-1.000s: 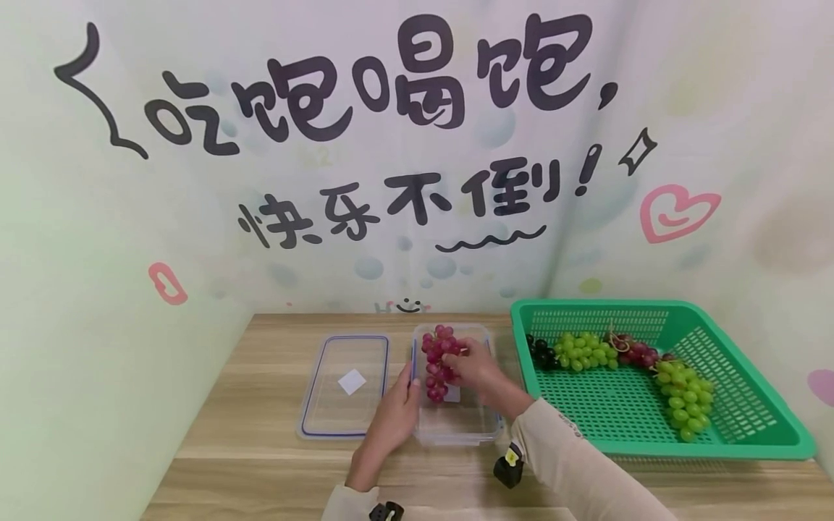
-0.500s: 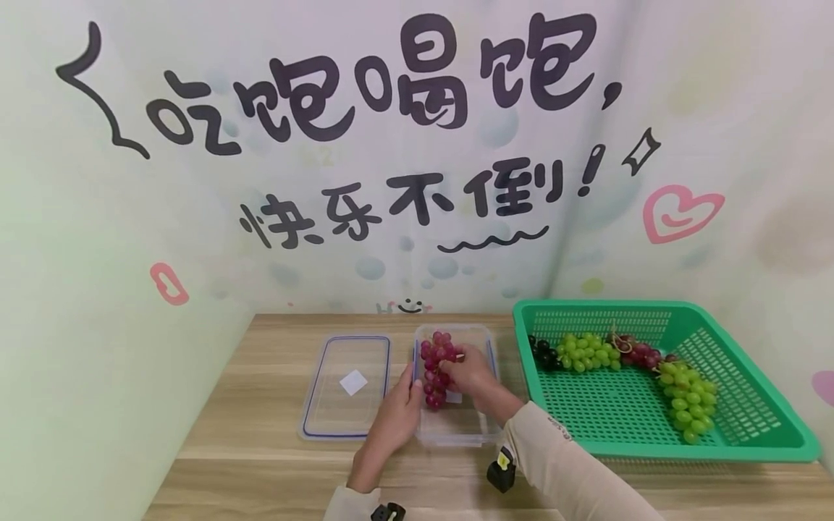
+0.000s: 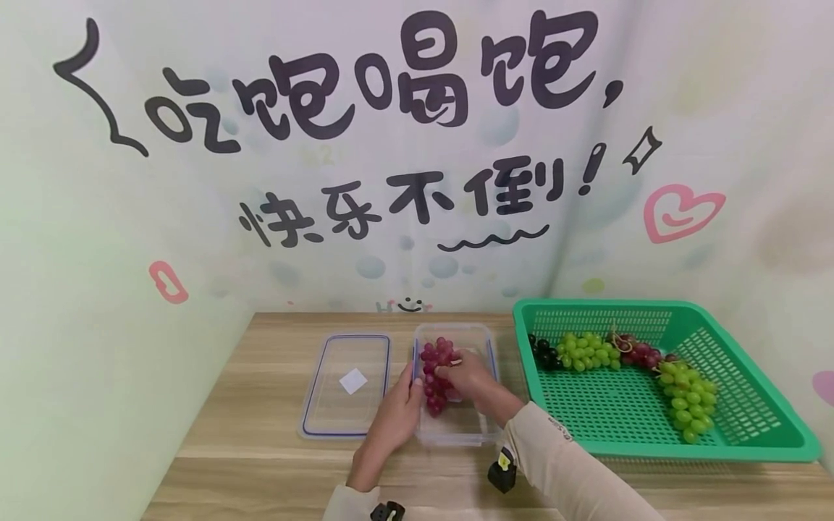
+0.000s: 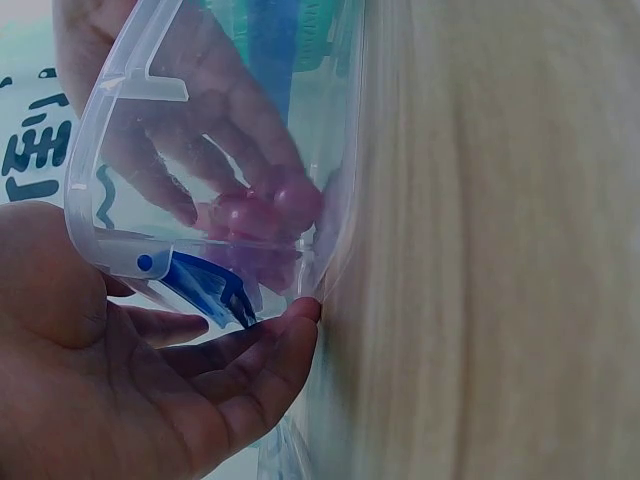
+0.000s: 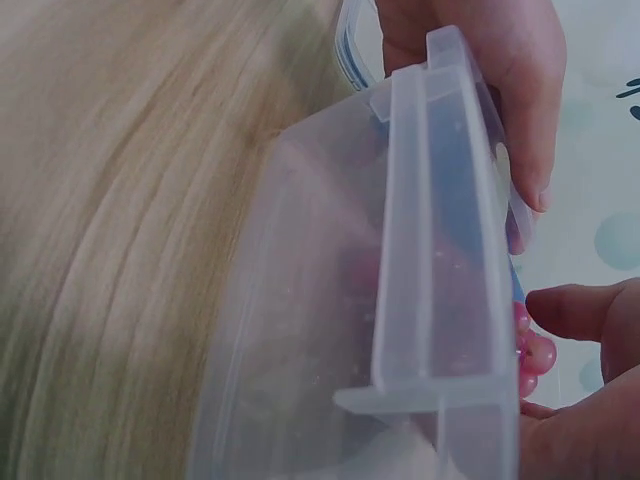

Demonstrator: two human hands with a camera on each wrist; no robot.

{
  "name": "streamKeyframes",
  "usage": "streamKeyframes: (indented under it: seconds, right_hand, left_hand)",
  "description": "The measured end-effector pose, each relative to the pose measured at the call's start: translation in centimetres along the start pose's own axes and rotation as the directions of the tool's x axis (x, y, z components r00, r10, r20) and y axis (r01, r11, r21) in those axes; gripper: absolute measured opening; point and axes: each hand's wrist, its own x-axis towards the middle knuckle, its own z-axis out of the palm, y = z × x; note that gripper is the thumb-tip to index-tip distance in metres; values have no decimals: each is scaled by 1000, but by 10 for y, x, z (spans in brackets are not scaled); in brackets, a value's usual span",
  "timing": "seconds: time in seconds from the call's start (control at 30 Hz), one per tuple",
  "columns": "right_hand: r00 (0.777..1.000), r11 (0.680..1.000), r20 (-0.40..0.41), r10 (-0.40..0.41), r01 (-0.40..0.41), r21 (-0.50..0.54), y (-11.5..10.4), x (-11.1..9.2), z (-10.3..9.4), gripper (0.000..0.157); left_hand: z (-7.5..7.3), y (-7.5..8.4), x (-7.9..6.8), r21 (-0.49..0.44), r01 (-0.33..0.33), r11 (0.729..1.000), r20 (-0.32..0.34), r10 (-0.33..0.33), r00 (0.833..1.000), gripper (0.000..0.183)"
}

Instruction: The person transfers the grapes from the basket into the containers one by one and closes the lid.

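A clear plastic food container with blue side clips stands on the table in front of me. My left hand holds its left side wall; in the left wrist view the fingers curve against the outside by a blue clip. Inside the container hangs a bunch of red grapes, pinched near the top by my right hand. Through the clear wall, the left wrist view shows lower grapes close to the container's floor. Whether they touch it I cannot tell.
Left of the container lies a clear lid with a blue seal and a white label. On the right, a green basket holds black grapes, two green bunches and dark red grapes.
The red grapes have sunk lower and slightly nearer to me inside the container, moving with my right hand. My left hand stays at the container's left side.
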Motion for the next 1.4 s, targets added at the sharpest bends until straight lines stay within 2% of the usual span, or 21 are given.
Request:
streamKeyframes:
  seconds: [0.2,0.53,0.7,0.93,1.2,1.4]
  right_hand:
    - [999,999,24,32,-31,-13,2,0,-2,51]
    - [998,998,15,62,-61,-19,2,0,-5,58]
    - [998,997,-8,61,-62,-48,2,-1,-6,60]
    - [998,999,-68,2,-5,-42,-3,-5,-9,61]
    - [998,999,-50,-36,35,-20,-10,-7,-15,49]
    - [991,989,3,-131,131,-72,-15,-12,-21,36]
  left_hand:
    - [1,1,0,9,-15,1000,6,15,1000,51]
    - [2,2,0,-11,9,1000,21,-9,1000,52]
    - [2,1,0,0,-2,1000,16,2,1000,52]
    - [1,1,0,1,-5,1000,7,5,1000,52]
    - [1,-1,0,18,7,1000,-2,-7,1000,52]
    - [1,-2,1,-2,23,1000,11,-23,1000,52]
